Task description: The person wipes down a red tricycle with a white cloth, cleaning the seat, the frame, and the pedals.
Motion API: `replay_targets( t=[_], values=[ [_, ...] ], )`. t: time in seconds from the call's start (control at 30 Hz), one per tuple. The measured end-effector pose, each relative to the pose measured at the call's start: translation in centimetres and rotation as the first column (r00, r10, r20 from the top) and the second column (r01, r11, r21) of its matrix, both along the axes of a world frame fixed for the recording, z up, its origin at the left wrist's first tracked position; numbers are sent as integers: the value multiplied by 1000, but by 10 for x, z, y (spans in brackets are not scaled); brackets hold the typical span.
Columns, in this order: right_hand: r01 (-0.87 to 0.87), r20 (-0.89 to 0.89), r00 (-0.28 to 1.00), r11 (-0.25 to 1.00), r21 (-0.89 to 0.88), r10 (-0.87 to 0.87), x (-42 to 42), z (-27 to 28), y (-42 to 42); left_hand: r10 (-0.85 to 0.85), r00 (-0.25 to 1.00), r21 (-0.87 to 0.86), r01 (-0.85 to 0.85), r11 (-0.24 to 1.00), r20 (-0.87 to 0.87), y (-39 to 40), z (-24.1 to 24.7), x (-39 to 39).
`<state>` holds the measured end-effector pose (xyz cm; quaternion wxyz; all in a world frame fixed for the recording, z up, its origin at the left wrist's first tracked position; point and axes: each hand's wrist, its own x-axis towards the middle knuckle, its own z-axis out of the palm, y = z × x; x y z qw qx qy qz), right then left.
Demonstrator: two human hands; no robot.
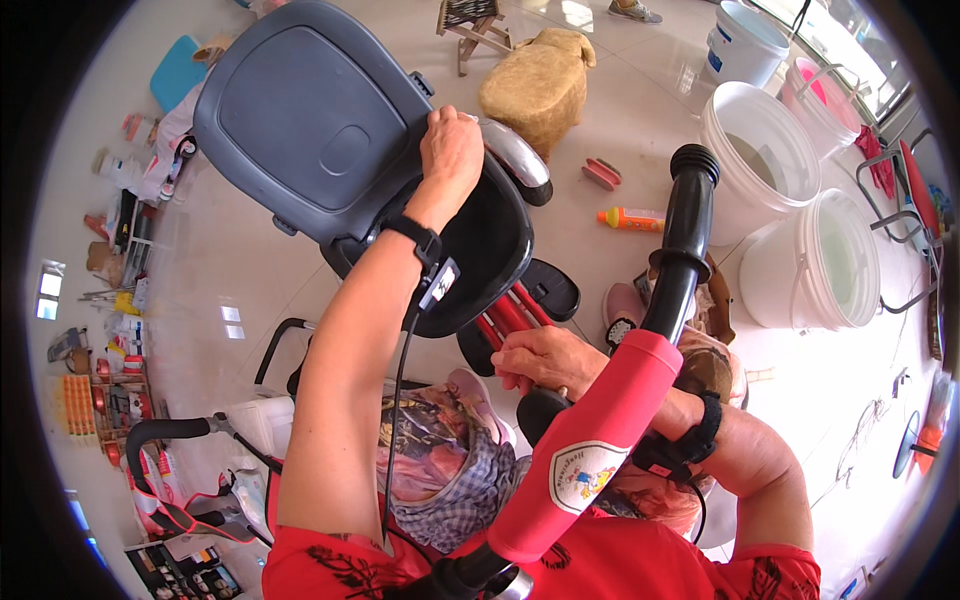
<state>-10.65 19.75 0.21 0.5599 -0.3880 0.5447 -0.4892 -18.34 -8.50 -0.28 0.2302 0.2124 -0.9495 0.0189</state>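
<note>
A child's tricycle stands before me, with a grey plastic backrest (pixel 300 112) and a glossy black seat (pixel 487 247). My left hand (pixel 452 152) bends over the seat by the backrest's lower edge. A small white bit shows at its fingertips, but its grip is hidden. Below the seat, my right hand (pixel 553 360) has curled fingers beside the red frame tube (pixel 517 319); what they hold cannot be made out. Across my right forearm slants a push handle with a red fabric cover (pixel 592 450) and a black grip (pixel 688 202). A chrome mudguard (pixel 516 154) shows beyond the seat.
White buckets of water (pixel 806 262) stand at right. A pink brush (pixel 602 174) and an orange bottle (pixel 634 219) lie on the tiles. Farther off are a furry tan stool (pixel 536 82) and a folding stool (pixel 476 26). Another person's shoe (pixel 635 10) appears at the top.
</note>
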Motion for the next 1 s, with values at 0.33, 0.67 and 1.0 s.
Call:
replay_targets(
  t=[0.33,0.67,1.0],
  values=[
    [-33,-29,999,996,-88,31,-2,-7,-7,-463,872,204,488,849,-162,57,-23,49],
    [-169,-361,927,742,-648,-104,-15,-48,-1,-777,628,550,636,542,41,83,-9,112],
    [-267,-472,875,701,-662,-112,-13,-31,-1,-274,945,406,325,854,-180,-11,25,205]
  ],
)
